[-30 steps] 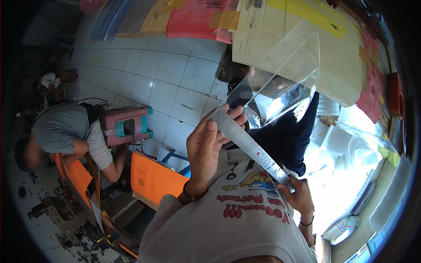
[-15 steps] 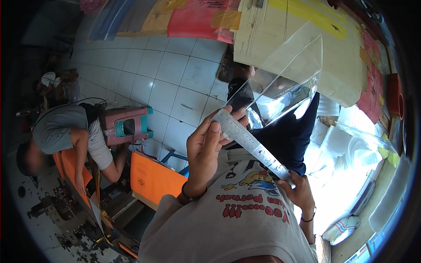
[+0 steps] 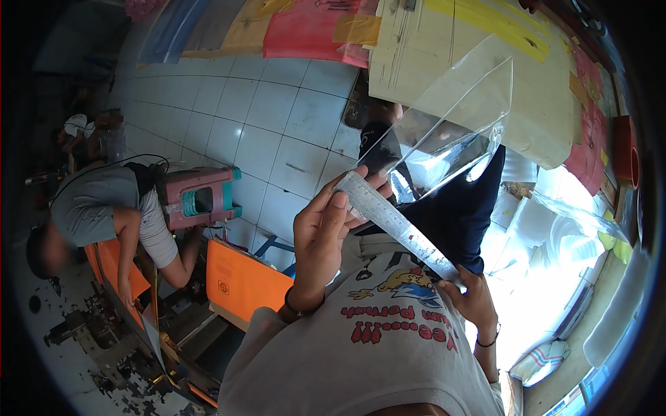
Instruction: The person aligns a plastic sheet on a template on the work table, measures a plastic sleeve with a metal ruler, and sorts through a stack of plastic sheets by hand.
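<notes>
- Head view, where things are: the metal ruler (image 3: 404, 230) is held in the air in front of the person's printed shirt (image 3: 395, 340) and dark trousers (image 3: 461, 232), with a clear plastic sheet (image 3: 454, 114) rising past its upper end.
- Head view, hands: the left hand (image 3: 321, 236) has its fingers closed around the ruler's upper end, thumb pressed on its face, and appears to pinch the sheet too; the fingers of the right hand (image 3: 472, 298) grip the ruler's lower end.
- Head view, risks: the sheet seems supported only near the left hand, so its free part could flop or crease if tilted. Loosening the left thumb could let ruler and sheet slide against each other. The right hand has just the tip, so a small slip might drop that end. Glare on the film could hide its edge.
- Head view, direction: the ruler's long axis slants from upper left to lower right, across the body. The sheet points up and right, its far corner in front of the pale surface (image 3: 548, 135); whether they touch cannot be told.
</notes>
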The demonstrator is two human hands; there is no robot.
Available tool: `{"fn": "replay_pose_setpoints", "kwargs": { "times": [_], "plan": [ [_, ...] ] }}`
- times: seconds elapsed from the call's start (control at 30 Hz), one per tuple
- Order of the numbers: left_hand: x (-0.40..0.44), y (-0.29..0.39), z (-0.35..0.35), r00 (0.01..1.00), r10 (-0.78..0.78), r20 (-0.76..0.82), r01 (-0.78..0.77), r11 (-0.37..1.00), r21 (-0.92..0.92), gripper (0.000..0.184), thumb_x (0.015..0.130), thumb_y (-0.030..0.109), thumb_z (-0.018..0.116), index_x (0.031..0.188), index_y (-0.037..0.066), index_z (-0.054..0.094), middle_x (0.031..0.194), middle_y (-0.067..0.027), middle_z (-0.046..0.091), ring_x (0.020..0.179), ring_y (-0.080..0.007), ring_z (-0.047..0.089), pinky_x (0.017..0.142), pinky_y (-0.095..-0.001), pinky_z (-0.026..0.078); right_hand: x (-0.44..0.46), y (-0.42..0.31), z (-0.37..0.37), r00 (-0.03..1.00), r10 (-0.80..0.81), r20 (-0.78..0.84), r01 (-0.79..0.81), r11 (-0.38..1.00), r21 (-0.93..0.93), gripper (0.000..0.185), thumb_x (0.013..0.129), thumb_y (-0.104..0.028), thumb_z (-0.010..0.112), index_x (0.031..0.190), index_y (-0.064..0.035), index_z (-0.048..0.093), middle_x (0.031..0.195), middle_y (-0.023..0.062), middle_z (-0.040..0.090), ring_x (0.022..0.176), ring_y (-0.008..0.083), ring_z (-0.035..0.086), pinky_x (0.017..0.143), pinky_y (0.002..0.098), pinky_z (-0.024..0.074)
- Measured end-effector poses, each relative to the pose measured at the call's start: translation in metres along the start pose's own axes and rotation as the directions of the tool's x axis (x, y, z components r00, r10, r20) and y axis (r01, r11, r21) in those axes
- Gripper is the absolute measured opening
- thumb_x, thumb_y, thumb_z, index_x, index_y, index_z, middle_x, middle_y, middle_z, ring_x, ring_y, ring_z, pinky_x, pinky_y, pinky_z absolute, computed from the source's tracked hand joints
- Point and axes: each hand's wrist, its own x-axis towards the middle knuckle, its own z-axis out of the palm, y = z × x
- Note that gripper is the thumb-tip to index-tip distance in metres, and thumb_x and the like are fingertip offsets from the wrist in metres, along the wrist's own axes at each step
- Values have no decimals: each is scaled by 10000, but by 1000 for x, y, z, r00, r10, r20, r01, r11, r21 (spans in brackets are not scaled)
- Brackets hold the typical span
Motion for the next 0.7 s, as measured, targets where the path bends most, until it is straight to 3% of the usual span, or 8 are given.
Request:
{"fn": "replay_pose_setpoints", "kwargs": {
  "times": [0.23,0.5,0.6,0.7],
  "plan": [
    [0,1,-1,1000,-1,29,1,1000,6,441,1036,170,368,1342,-148,397,1241,-336,566,1136,-423,602,968,-505,509,0,11,9,998,49,-25,-50,999,-15,549,834,-478,727,1085,9,683,793,222,673,720,282,610,676,376,484],
    [-2,4,1,1000,-12,20,12,1000,2,460,1040,187,343,1362,-140,380,1244,-332,567,1143,-434,595,966,-490,510,1,7,8,993,117,28,-116,993,-13,581,829,-488,727,1126,9,675,833,219,682,744,287,613,692,375,487],
    [-1,7,-6,989,-85,119,84,996,15,515,1031,218,331,1407,-134,317,1339,-352,481,1251,-453,504,1053,-512,428,3,4,4,991,120,66,-120,993,-18,579,831,-480,727,1123,16,673,833,228,683,761,288,619,698,379,485],
    [4,7,-20,942,-150,301,258,898,-357,613,1012,279,312,1460,-124,203,1464,-367,307,1388,-464,312,1157,-527,257,3,-6,-1,989,119,85,-123,992,40,568,833,-463,731,1103,34,672,796,225,683,718,280,628,666,374,483]
  ]
}}
